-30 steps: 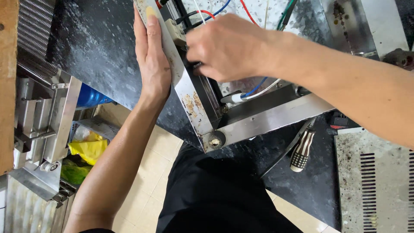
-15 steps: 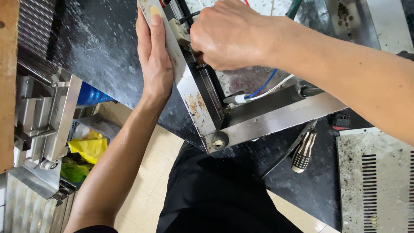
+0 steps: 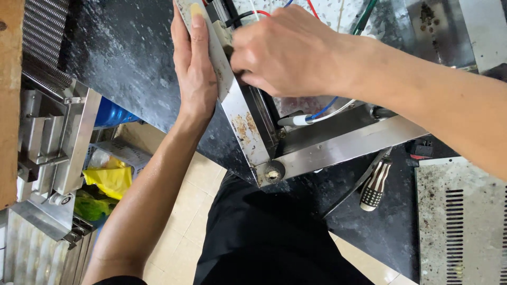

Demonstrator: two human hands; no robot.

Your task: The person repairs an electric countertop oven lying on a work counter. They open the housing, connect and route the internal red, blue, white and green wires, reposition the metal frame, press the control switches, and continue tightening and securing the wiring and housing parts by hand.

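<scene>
Hands work on a stainless-steel appliance housing (image 3: 248,126) that lies on a dark speckled desk (image 3: 121,58), its near corner reaching out past the desk's front edge above the tiled floor (image 3: 200,211). The left hand (image 3: 194,79) lies flat and open against the housing's outer side panel, fingers straight and together, thumb tip over the panel's top edge, bracing it rather than gripping. The right hand (image 3: 288,50) reaches in from the right and curls down into the open interior, fingers bent at the inner edge of that same panel; what they pinch, if anything, is hidden under the knuckles, so I cannot tell. Red, blue and white wires (image 3: 322,111) run inside the housing just below the right hand. A screwdriver with a striped black-and-white handle (image 3: 376,184) lies on the desk just beside the housing's front rail. A perforated metal cover plate (image 3: 465,221) rests at the right, and a ribbed metal assembly (image 3: 47,137) stands at the left
</scene>
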